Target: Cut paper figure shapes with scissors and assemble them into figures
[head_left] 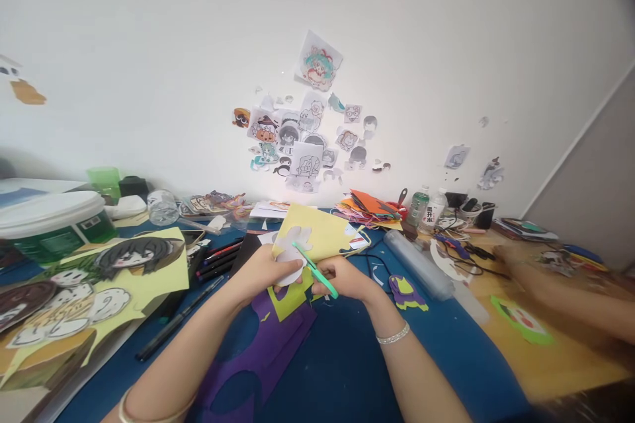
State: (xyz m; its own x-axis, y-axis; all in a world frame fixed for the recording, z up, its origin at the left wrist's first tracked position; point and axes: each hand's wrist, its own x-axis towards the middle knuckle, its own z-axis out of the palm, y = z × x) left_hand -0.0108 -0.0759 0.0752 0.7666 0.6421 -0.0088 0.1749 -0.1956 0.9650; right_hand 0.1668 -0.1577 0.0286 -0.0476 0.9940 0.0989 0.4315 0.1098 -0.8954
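Note:
My left hand is closed on a yellow paper sheet with a white cut-out shape lying against it, held up above the blue table. My right hand grips green-handled scissors, whose blades run across the white shape. A purple sheet with cut holes lies under my forearms. A silver bracelet circles my right wrist.
Cartoon cut-outs on yellow paper lie left, with pens and a green tub. Coloured paper stack, bottles and a clear roll sit right. Another person's arm reaches over the wooden table at right.

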